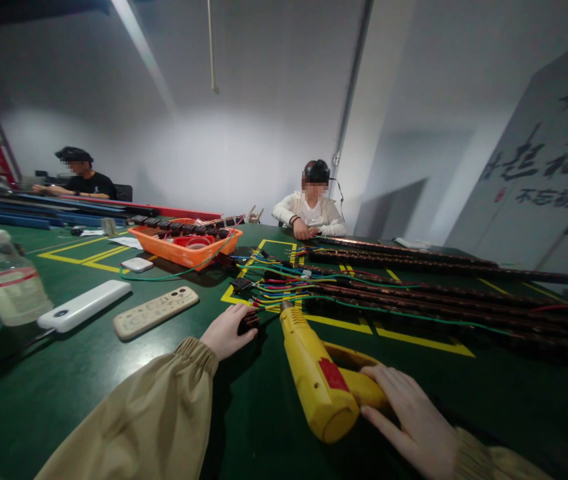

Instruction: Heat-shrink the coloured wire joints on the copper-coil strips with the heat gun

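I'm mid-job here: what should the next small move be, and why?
Probably angle the heat gun slightly away from the left hand: the right hand grips it, and its nozzle points toward the wires, close beside the left fingertips, which hold a dark part.

Left sleeve [139,413]: khaki-tan, loose cut, plain smooth cloth, soft creases along forearm, broad folds above wrist. Left cuff [203,357]: same khaki, gathered into close pleats, narrowed at wrist, fabric ballooning behind it. Left hand [227,332]: bare, slim. Right hand [409,413]: bare, slim, of matching build. Right sleeve [497,465]: same khaki family, darker in shade, mostly cut off by lower edge of view; finer detail unreadable.
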A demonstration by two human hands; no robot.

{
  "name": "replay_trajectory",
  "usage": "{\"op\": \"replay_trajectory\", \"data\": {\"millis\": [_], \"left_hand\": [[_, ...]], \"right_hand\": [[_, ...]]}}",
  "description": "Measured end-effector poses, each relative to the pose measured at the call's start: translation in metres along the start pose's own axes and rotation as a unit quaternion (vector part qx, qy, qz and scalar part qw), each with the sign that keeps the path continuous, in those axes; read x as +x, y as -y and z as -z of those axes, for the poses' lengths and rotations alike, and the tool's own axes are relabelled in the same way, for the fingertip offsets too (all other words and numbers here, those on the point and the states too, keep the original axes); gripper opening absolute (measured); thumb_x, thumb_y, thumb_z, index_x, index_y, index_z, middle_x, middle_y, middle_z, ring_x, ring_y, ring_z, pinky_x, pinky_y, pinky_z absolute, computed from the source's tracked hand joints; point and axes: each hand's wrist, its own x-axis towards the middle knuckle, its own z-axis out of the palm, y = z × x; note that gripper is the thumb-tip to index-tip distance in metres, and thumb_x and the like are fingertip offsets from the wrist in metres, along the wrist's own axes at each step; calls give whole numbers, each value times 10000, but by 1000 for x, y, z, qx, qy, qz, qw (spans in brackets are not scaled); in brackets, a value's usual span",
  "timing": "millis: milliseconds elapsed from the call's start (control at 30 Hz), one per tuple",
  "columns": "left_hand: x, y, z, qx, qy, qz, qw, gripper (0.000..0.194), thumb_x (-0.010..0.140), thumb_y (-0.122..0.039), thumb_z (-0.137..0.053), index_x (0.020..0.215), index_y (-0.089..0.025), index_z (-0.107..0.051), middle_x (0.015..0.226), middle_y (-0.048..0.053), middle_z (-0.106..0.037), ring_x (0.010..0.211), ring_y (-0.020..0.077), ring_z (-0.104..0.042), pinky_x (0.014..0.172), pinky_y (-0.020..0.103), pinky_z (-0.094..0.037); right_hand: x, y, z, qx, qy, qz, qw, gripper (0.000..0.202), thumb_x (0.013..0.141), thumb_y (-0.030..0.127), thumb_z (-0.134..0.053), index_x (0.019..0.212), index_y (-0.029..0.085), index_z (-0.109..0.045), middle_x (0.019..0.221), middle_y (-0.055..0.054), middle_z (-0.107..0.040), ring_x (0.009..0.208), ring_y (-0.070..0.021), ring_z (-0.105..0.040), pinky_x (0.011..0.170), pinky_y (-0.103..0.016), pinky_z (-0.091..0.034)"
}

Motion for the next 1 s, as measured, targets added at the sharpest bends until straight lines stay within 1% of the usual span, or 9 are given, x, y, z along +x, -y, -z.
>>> {"op": "replay_trajectory", "data": {"millis": [167, 300, 500, 667, 867, 1000], "left_hand": [[0, 1, -2, -25, -1, -3, 1000, 388, 789, -305, -533, 1149, -162, -519, 1127, 97, -556, 1076, 213, -501, 963, 366, -419], [0, 2, -2, -36, -3, -8, 999, 383, 793, -303, -530, 1149, -162, -518, 1128, 101, -556, 1069, 213, -503, 957, 368, -423], [0, 2, -2, -40, -2, -16, 999, 365, 793, -303, -525, 1134, -174, -527, 1117, 95, -556, 1052, 211, -508, 943, 360, -427], [0, -1, 0, -45, -2, -19, 999, 370, 777, -260, -529, 1139, -185, -532, 1112, 86, -561, 1045, 206, -507, 945, 357, -427], [-1, -1, 0, -49, -2, -20, 999, 362, 783, -278, -528, 1133, -186, -538, 1116, 89, -565, 1047, 207, -515, 939, 355, -434], [0, -2, 1, -41, 4, -18, 999, 366, 785, -272, -511, 1140, -184, -534, 1136, 87, -563, 1074, 203, -515, 955, 345, -427]], "right_hand": [[0, 0, 2, 15, -6, 15, 1000, 374, 854, 483, -463, 1072, 197, -567, 1066, -98, -618, 1021, -258, -563, 938, -461, -412], [-2, 0, -1, 20, -5, 16, 1000, 395, 856, 495, -474, 1107, 203, -560, 1110, -91, -608, 1072, -266, -541, 981, -481, -381], [-3, 9, -3, 47, 16, 39, 998, 401, 852, 480, -490, 1134, 201, -545, 1134, -103, -597, 1099, -268, -526, 1017, -491, -349], [-3, 14, -1, 55, 20, 63, 996, 405, 836, 478, -521, 1140, 212, -550, 1120, -96, -604, 1086, -262, -534, 1030, -467, -341], [-1, 18, 1, 56, 25, 52, 997, 392, 824, 462, -527, 1118, 205, -556, 1093, -97, -610, 1067, -262, -540, 1019, -456, -354], [0, 17, 3, 70, 51, 44, 995, 408, 829, 496, -515, 1104, 199, -561, 1091, -99, -608, 1068, -267, -538, 1019, -477, -349]]}}
